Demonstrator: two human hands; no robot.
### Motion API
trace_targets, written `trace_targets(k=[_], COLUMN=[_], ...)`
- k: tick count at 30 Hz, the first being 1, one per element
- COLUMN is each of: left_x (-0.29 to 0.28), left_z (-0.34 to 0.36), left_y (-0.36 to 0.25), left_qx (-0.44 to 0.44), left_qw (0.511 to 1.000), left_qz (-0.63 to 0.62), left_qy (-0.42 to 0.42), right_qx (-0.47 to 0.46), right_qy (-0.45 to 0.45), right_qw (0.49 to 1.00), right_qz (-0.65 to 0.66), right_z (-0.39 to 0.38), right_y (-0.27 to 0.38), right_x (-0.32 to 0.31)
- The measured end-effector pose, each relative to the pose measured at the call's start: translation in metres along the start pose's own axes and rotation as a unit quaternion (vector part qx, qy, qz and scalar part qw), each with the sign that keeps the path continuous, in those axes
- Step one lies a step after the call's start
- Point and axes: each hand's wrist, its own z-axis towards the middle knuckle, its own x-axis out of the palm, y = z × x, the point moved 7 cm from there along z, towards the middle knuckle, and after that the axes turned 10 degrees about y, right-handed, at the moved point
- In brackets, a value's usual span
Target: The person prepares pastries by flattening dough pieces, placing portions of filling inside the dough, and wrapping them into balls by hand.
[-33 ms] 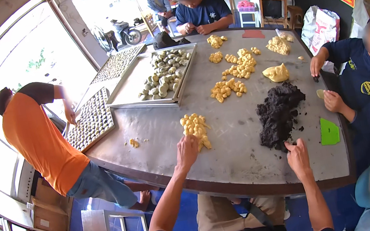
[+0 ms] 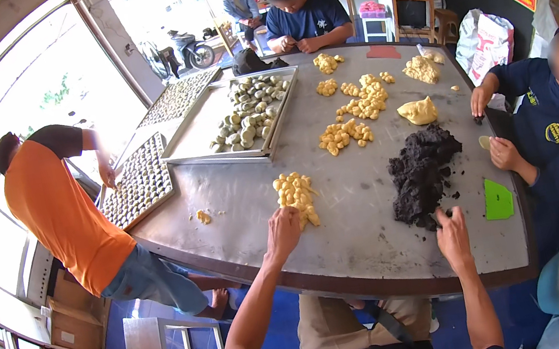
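My left hand (image 2: 283, 232) is closed at the near edge of a small pile of yellow dough pieces (image 2: 295, 192). Its fingertips touch the pile, and whatever they pinch is hidden. At the near end of a dark, crumbly mound of paste (image 2: 419, 168), my right hand (image 2: 453, 237) reaches in with its fingers apart and its forefinger stretched to the crumbs. Both hands work over the metal-topped table (image 2: 357, 235). Further back lie more yellow dough pieces (image 2: 364, 101) in heaps and a larger smooth dough lump (image 2: 418, 111).
A tray (image 2: 177, 147) of greenish-grey balls stands at the back left, beside trays of set-out rounds (image 2: 139, 184). A green scraper (image 2: 498, 199) lies to my right. One co-worker (image 2: 551, 104) sits right, another (image 2: 305, 16) across, and one in orange (image 2: 57, 206) bends left.
My right hand has shifted slightly right, and its forefinger sits a little higher at the paste's edge. My left hand has barely moved.
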Motion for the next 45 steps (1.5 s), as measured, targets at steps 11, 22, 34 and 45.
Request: trace_targets(k=[11,22,34,45], left_x=[0.038,0.09,0.12,0.104], left_z=[-0.05,-0.011,-0.012,-0.074], left_y=[-0.073,-0.123,-0.108,-0.105], left_qx=[-0.026,0.179,0.21,0.037], left_qw=[0.981,0.952,0.936,0.962], left_qz=[-0.13,0.246,0.281,0.246], left_qy=[0.144,0.024,0.037,0.109], right_qx=[-0.021,-0.032,0.011,-0.129], right_qy=[-0.139,-0.067,-0.061,0.063], right_qw=[0.988,0.996,0.998,0.99], right_qz=[0.057,-0.044,0.0,-0.011], right_z=[-0.027,-0.019,-0.06,-0.015], right_y=[0.0,-0.001,-0.006,0.075], right_x=[-0.001,-0.001,0.005,0.023])
